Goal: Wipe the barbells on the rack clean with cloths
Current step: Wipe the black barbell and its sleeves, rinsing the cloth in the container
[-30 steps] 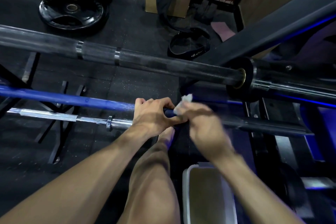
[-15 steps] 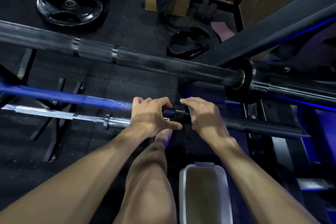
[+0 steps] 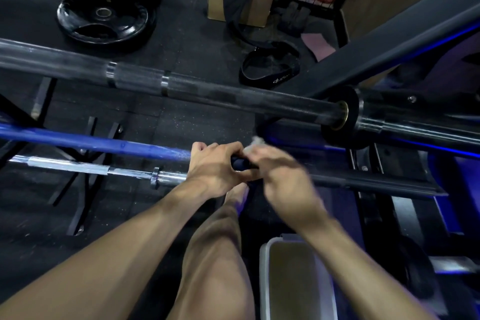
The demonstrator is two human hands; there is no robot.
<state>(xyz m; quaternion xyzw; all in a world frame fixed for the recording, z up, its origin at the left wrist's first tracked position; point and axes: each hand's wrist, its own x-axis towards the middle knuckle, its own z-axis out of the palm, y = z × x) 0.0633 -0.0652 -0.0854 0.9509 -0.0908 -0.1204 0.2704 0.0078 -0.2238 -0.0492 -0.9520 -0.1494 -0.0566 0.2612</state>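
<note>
My left hand point(image 3: 213, 166) grips the blue barbell point(image 3: 98, 143), which runs left to right on the rack, nearer than the black barbell point(image 3: 233, 97). My right hand point(image 3: 280, 171), blurred, curls over the same bar just beside the left, clutching a white cloth point(image 3: 257, 141). A grey bin point(image 3: 293, 278) sits near.

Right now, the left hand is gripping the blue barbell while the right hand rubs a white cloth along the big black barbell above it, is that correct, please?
Not quite. The right hand works the white cloth on the same blue barbell the left hand grips, just beside it. The black barbell above is untouched, as the head view shows.
</note>
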